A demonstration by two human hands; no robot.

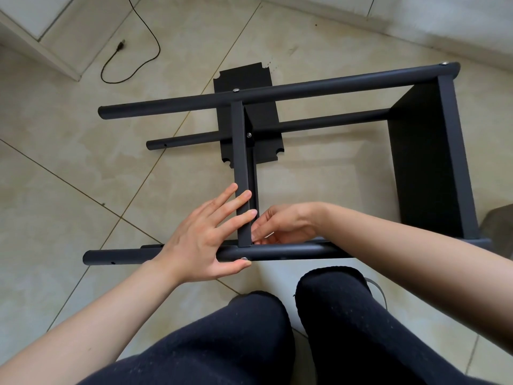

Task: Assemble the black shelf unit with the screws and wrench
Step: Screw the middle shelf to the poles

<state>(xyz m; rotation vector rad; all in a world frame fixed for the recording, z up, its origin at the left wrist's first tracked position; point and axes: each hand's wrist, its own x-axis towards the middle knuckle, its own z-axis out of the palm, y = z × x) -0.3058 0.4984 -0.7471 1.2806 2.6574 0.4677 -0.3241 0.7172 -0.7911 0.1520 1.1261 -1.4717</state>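
The left hand (200, 240) lies flat with fingers spread wide over the shelf panel's edge (242, 190), thumb touching a screw (244, 258) in the near tube (291, 251). At three o'clock, the right hand (283, 225) curls its fingers behind that panel — what they pinch cannot be told. The black shelf unit (427, 168) lies on its side on the tiled floor (69, 176).
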